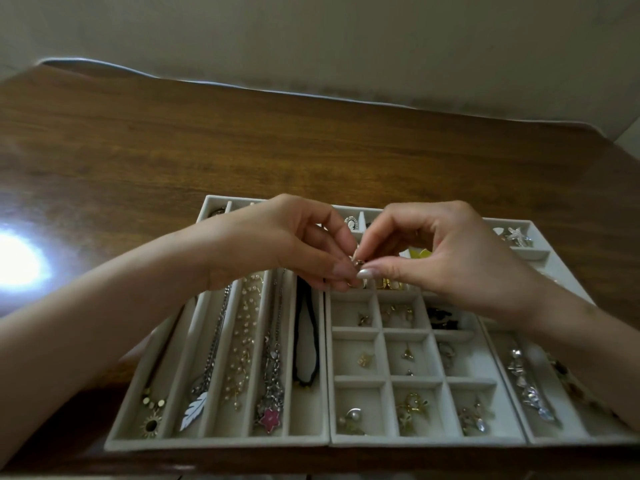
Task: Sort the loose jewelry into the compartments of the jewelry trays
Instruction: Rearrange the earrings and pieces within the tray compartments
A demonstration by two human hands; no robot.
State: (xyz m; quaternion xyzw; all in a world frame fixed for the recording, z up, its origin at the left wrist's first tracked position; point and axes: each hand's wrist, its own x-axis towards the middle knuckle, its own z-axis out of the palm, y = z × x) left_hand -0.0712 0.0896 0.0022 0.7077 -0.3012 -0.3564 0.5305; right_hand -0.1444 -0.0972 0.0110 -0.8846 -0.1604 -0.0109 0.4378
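A tiny gold-toned piece (360, 263) sits pinched between both hands, up over the far rows of the grid tray (429, 439), close to where it meets the long tray (214, 441). It is too small and too covered for me to say whether it is a ring, a charm or an earring.

It looks like something that weighs next to nothing: hard metal, smooth and likely slick, so it could easily skip out of a loose pinch and vanish among the compartments. Any thin post, hook or link on it would probably bend, so the solid body seems the safest place to hold, with light pressure only.

The left hand (287, 244) comes in from the left with its fingers (341, 271) curled, the tips closed on the piece. The right hand (446, 251) meets it, thumb and forefinger pressed together on the same piece, the other fingers arched above. No gap shows between the two sets of fingertips. Neither hand appears to touch a tray, though I cannot be sure.

Below them the long tray holds necklaces (242, 341) laid lengthwise, and the grid tray holds small earrings (410, 407) in its squares, all resting on the wooden table (311, 140).
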